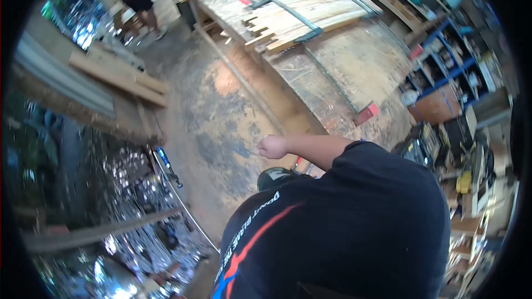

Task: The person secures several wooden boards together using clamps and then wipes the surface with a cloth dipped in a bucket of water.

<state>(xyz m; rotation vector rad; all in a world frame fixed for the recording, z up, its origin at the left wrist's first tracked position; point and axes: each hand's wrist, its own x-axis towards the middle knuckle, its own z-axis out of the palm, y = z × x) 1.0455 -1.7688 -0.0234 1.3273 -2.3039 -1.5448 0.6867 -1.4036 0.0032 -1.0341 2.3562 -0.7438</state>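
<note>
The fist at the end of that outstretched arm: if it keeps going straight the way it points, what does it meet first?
Nothing close, it seems: beyond the hand lies only bare floor, then the stacked planks, though depth is unclear.

Black short-sleeved T-shirt (354, 227), white lettering and a red-and-blue graphic on it, bare forearm (316, 146)

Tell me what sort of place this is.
Most likely a woodworking shop: boards clamped on a long workbench, planks stacked on the floor, and shelves crowded with tools and supplies.
</note>
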